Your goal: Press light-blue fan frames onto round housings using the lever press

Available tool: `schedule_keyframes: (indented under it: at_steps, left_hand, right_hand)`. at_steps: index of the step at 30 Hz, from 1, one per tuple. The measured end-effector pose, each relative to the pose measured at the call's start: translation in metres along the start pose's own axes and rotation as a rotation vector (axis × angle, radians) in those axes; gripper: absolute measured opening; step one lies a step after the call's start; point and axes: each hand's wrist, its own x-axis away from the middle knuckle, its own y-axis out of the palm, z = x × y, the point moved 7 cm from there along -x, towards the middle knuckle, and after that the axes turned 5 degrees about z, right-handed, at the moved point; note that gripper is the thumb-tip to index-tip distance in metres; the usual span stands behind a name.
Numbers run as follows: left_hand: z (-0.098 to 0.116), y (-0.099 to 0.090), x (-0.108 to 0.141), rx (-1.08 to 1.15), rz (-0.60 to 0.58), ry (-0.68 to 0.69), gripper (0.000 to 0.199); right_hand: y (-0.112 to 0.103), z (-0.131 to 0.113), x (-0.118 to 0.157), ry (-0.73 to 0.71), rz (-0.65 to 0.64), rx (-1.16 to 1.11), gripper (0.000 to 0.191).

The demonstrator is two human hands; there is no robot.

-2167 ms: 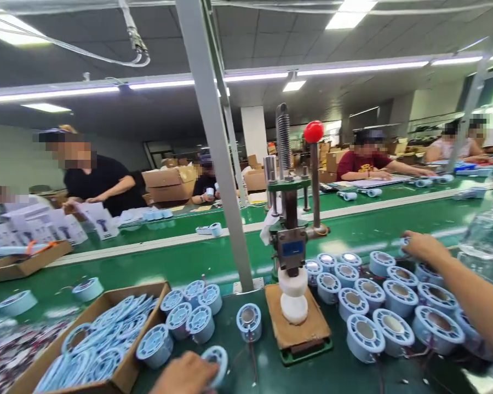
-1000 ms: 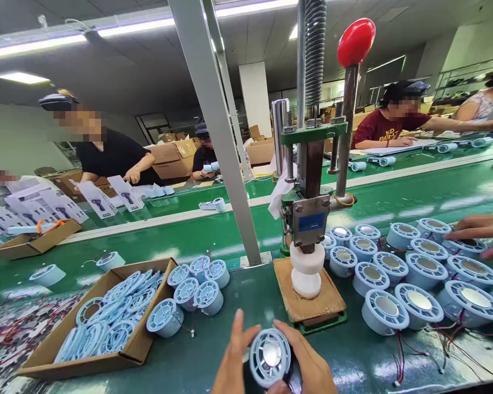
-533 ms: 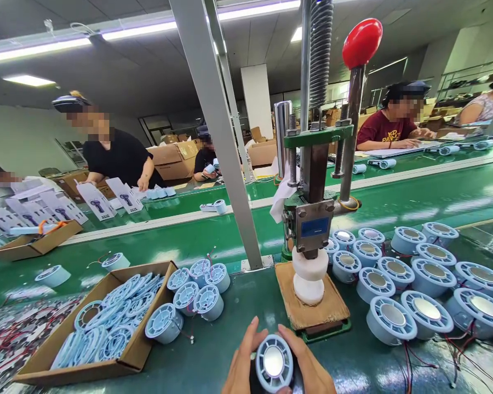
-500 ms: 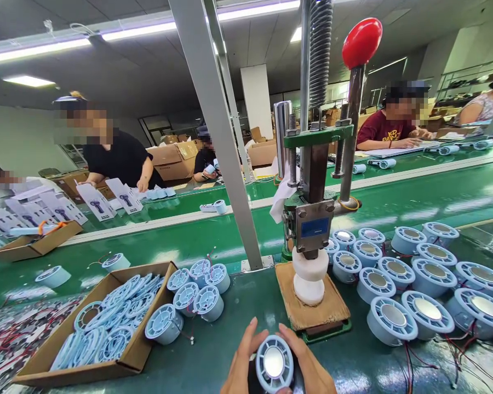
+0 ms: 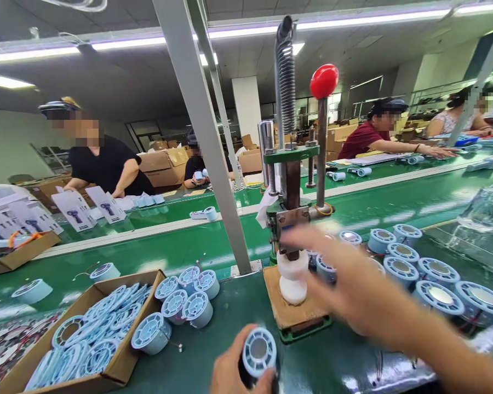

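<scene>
My left hand (image 5: 238, 364) is wrapped round a light-blue fan housing (image 5: 259, 352) with a round silver centre, low in the middle of the head view. The housing's lower side is hidden by my fingers and palm. My right hand (image 5: 340, 268), smeared by motion, is raised in front of the hand press (image 5: 290, 180). Its fingers and thumb stretch apart with nothing visible between them. Behind those fingers is the press's white round block (image 5: 292, 290), on a brown pad. The red-knobbed lever (image 5: 324, 81) stands up, untouched.
Right of the press sit several blue housings (image 5: 439, 298) with wires. On the left, a cardboard box (image 5: 121, 364) holds blue rings, with more housings (image 5: 196, 309) beside it. A grey post (image 5: 205, 137) rises behind the bench. Co-workers sit and stand across the green conveyor (image 5: 181, 241).
My right hand has let go of the fan housing and moved up and right to the press. My left hand keeps the housing. The camera view has shifted.
</scene>
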Motion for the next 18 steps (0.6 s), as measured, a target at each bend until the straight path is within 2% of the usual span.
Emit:
schedule_keyframes:
  at_steps: [1,3,4,6,8,11,14,16,18]
  left_hand:
    - [0.01,-0.004,-0.012,-0.017,-0.019,-0.007,0.048]
    - [0.033,-0.009,-0.039,-0.004,-0.035,-0.006,0.046]
    - [0.046,-0.007,-0.051,0.031,-0.044,0.006,0.046]
    - [0.068,0.003,-0.07,0.14,-0.078,0.044,0.048]
    - [0.084,0.023,-0.083,0.275,-0.147,0.078,0.051]
    - [0.095,0.054,-0.092,0.415,-0.251,0.114,0.052]
    - [0.094,0.075,-0.095,0.456,-0.325,0.128,0.047]
    - [0.092,0.08,-0.093,0.46,-0.357,0.136,0.047]
    - [0.09,0.075,-0.089,0.45,-0.359,0.143,0.051]
  right_hand:
    - [-0.042,0.002,-0.039,-0.061,0.212,0.081,0.039]
    - [-0.101,0.015,-0.107,-0.031,0.514,0.277,0.038]
    - [-0.115,0.026,-0.136,0.017,0.548,0.248,0.044]
    - [-0.117,0.05,-0.181,0.138,0.449,0.026,0.062]
    - [-0.101,0.065,-0.202,0.2,0.316,-0.177,0.074]
    - [-0.087,0.069,-0.203,0.201,0.306,-0.241,0.08]
    - [-0.084,0.068,-0.199,0.211,0.322,-0.273,0.083]
    - [-0.087,0.065,-0.198,0.224,0.333,-0.293,0.083]
    - [-0.093,0.063,-0.191,0.259,0.351,-0.309,0.08]
